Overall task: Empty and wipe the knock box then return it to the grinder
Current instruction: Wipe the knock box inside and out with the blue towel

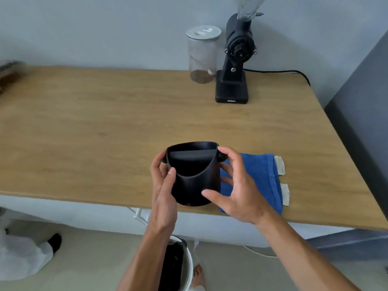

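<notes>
The black knock box (194, 179) with its knock bar across the top stands upright near the front edge of the wooden table (94, 127). My left hand (163, 185) wraps around its left side, thumb on the front wall. My right hand (237, 185) is at its right side with fingers spread, fingertips touching the rim and lower wall. A folded blue cloth (260, 179) lies on the table just right of the box, partly under my right hand. The black grinder (235, 66) stands at the back of the table.
A glass jar (202, 53) with a metal lid and some coffee beans stands left of the grinder. The grinder's black cable (289, 72) runs right along the back edge. Under the table edge sits a white bin (184, 267) with dark contents. A grey panel (361, 101) borders the right.
</notes>
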